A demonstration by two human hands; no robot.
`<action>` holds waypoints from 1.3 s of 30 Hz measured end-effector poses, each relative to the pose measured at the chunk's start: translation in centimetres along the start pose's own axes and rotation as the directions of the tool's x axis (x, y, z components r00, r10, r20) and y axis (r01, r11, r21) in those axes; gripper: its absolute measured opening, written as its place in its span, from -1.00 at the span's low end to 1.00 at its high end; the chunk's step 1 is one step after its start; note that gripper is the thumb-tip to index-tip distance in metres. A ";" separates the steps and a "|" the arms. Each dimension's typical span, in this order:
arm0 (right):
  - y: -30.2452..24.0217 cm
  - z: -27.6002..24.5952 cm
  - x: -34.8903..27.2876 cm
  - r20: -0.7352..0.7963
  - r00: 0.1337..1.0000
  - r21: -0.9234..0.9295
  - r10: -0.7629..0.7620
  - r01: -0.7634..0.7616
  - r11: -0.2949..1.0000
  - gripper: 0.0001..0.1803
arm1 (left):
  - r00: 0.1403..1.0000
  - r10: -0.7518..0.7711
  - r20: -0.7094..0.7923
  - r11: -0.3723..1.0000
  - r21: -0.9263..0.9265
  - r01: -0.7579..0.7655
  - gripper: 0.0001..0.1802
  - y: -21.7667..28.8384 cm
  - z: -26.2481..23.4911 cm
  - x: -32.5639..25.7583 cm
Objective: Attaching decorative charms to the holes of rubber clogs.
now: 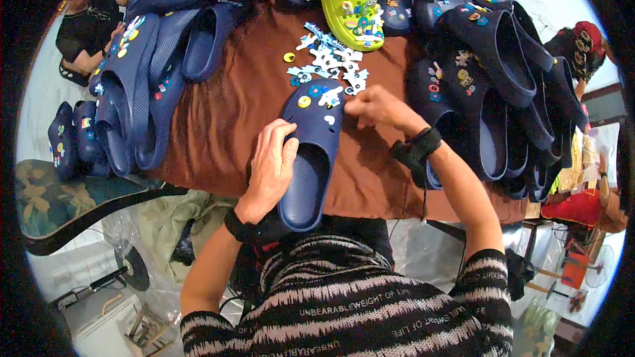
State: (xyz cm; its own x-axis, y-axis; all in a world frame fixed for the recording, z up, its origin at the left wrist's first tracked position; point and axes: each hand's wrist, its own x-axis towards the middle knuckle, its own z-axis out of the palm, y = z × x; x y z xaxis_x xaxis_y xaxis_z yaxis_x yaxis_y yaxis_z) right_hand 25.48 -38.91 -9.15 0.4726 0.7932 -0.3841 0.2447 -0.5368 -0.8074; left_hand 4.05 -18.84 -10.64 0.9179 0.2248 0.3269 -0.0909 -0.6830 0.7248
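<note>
Fitting charms on navy clog [309, 158]
Left hand [271, 168] clamped on clog's side; right hand [374, 107] pinching charm at toe, loose charm pile [331, 63] just beyond.

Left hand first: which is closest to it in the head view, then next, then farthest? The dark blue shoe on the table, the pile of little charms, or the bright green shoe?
1. Dark blue shoe: under the left hand, touching it.
2. Pile of charms: beyond the shoe's toe, mid-table.
3. Green shoe: far edge of the table, farthest.
</note>
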 end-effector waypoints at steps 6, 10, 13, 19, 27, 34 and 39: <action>4.2 -2.1 -1.0 -0.554 0.831 -0.088 0.044 -0.111 0.990 -0.74 | 1.000 -0.013 0.010 1.000 -0.026 0.014 -0.67 0.1 -0.2 0.1; 5.4 -0.9 0.2 -0.578 0.816 -0.197 -0.004 -0.135 0.971 -0.77 | 1.000 -0.009 0.002 1.000 -0.019 0.009 -0.67 0.4 -0.2 0.1; 4.8 0.0 1.0 -0.629 0.763 -0.350 -0.149 -0.106 0.931 -0.79 | 1.000 -0.005 0.009 0.999 -0.033 0.006 -0.68 0.0 0.0 0.1; 1.3 1.7 1.4 -0.441 0.815 -0.594 -0.377 0.049 0.803 -0.73 | 1.000 -0.008 0.009 1.000 -0.013 0.009 -0.68 0.0 -0.1 0.0; 1.8 1.0 3.0 -0.410 0.863 -0.583 -0.295 0.001 0.813 -0.74 | 0.999 -0.033 0.012 0.999 -0.016 0.033 -0.67 0.2 -0.1 0.1; 5.0 -0.9 3.8 -0.392 0.916 0.099 -0.082 0.130 0.987 -0.71 | 0.998 -0.051 0.041 0.999 -0.013 0.052 -0.67 0.2 -0.1 0.0; 5.1 -1.0 3.3 -0.361 0.931 0.134 -0.061 0.117 0.984 -0.69 | 0.998 -0.052 0.034 0.998 -0.019 0.053 -0.66 0.3 -0.1 -0.1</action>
State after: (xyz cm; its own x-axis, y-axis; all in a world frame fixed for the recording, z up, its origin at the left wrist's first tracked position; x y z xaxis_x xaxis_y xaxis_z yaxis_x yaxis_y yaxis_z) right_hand 29.15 -39.33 -14.04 0.7303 0.6672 -0.1466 0.1822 -0.3971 -0.8995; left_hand 3.94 -18.99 -10.39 0.9342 0.2361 0.2675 -0.0493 -0.6570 0.7523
